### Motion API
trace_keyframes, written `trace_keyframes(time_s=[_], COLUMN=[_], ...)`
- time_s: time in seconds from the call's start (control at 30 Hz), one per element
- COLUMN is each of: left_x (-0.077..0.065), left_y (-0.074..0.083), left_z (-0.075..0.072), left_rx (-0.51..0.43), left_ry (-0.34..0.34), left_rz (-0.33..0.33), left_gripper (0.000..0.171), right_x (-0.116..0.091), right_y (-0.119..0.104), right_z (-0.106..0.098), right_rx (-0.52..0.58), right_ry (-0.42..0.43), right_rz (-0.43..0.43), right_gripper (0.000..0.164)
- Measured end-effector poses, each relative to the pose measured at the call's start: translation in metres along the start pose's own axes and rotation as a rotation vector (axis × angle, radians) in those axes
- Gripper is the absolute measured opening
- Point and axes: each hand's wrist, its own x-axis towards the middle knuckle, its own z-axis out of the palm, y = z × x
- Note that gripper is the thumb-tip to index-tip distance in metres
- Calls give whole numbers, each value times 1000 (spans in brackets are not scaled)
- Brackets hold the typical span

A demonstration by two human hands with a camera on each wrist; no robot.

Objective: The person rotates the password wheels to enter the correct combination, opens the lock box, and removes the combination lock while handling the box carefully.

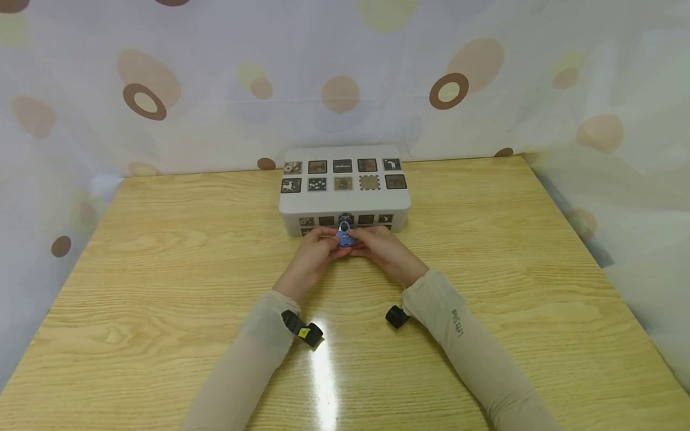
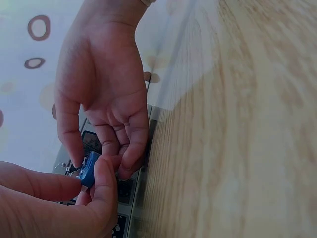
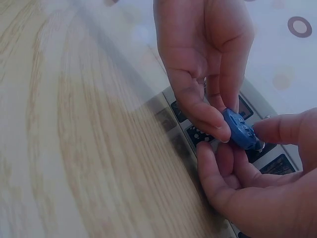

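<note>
A small blue padlock (image 1: 345,239) with a metal shackle is held between both hands, against the front of a white box (image 1: 345,202). In the head view its shackle overlaps the box's metal clasp (image 1: 345,216). My left hand (image 1: 315,254) pinches the padlock from the left between thumb and fingers, seen close in the left wrist view. From the right, my right hand (image 1: 384,248) grips it, the thumb (image 3: 280,128) on the face with the small dials and curled fingers (image 3: 215,173) behind and below. Part of the padlock (image 2: 89,168) is covered by fingertips.
The box stands at the back of the wooden table (image 1: 188,251), its lid down, with square picture stickers on top and front. A white curtain (image 1: 302,54) with brown and peach dots hangs behind and at both sides. Each sleeve has a black wrist camera (image 1: 397,316).
</note>
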Motion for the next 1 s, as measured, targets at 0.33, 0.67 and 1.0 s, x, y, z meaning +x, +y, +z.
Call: trace_keyframes(time_s=[0.33, 0.67, 1.0], left_x=[1, 2, 1], left_y=[2, 0, -2], left_z=[1, 2, 2], left_rx=[-2, -2, 0], left_ry=[1, 5, 11], left_rz=[-5, -3, 11], left_gripper=[27, 26, 27], right_x=[-2, -4, -3], right_y=[-4, -6, -5], right_z=[0, 2, -1], right_rx=[-55, -58, -17], right_ry=[-6, -7, -29], right_rz=[-17, -11, 1], right_gripper=[34, 32, 33])
